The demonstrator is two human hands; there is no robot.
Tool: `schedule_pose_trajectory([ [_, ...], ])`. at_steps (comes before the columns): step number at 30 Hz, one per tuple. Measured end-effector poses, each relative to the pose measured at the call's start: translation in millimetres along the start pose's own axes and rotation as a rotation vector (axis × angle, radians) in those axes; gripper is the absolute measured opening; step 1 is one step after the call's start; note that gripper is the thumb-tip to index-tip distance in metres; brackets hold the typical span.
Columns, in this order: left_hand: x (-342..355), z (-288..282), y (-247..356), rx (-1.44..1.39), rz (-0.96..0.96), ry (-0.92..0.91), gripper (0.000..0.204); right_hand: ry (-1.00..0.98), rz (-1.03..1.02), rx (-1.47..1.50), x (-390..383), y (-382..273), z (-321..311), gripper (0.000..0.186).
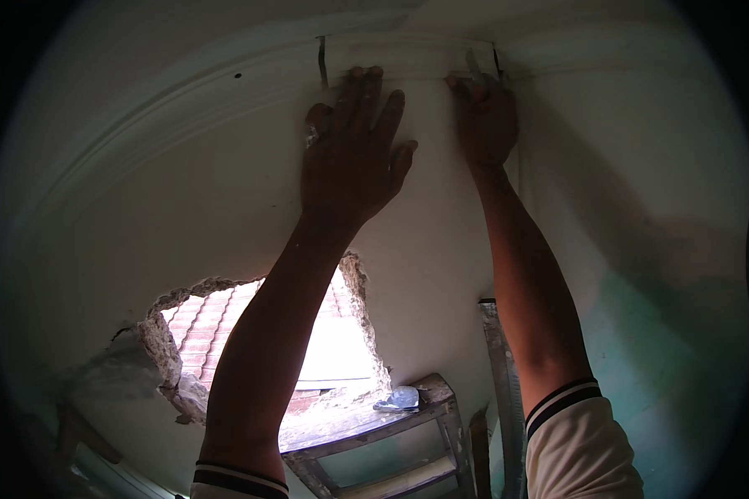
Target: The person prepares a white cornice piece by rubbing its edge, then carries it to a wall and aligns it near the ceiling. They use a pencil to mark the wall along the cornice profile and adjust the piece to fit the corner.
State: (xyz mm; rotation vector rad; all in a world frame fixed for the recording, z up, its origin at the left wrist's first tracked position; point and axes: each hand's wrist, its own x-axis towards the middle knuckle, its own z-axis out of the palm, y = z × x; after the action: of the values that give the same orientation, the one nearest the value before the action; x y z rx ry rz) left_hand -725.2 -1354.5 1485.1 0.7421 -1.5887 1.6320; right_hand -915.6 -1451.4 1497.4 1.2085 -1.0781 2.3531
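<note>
Both arms reach up to a pale length of cornice (408, 51) where the wall meets the ceiling. A dark gap marks each end of this piece. My left hand (348, 154) lies nearly flat, fingers spread, its fingertips against the cornice's lower edge. White smears show on its fingers. My right hand (484, 123) is closed near the right-hand gap, at the corner. From its fingers a small pale flat blade (476, 65) points up against the cornice; motion blur hides its handle and exact kind.
Below my left arm a ragged hole (359, 287) in the wall opens onto reddish roof tiles (212, 328). A worn wooden frame (374, 437) stands beneath it, with a crumpled clear plastic bag (398, 400) on top. An upright post (505, 391) stands near my right forearm.
</note>
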Motion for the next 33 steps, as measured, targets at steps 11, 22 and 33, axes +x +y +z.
schedule_pose_trajectory([
  [11, 3, -3, 4, 0.089, -0.004, -0.069, 0.059, 0.122, -0.2, 0.001, 0, 9, 6, 0.048],
  [22, 2, -1, 3, 0.103, -0.002, -0.077, 0.058, -0.021, 0.029, 0.051, 0, 3, -1, 0.063],
  [33, 1, -2, 0, 0.067, 0.012, -0.027, 0.058, -0.007, -0.01, 0.035, -2, -3, -3, 0.046],
])
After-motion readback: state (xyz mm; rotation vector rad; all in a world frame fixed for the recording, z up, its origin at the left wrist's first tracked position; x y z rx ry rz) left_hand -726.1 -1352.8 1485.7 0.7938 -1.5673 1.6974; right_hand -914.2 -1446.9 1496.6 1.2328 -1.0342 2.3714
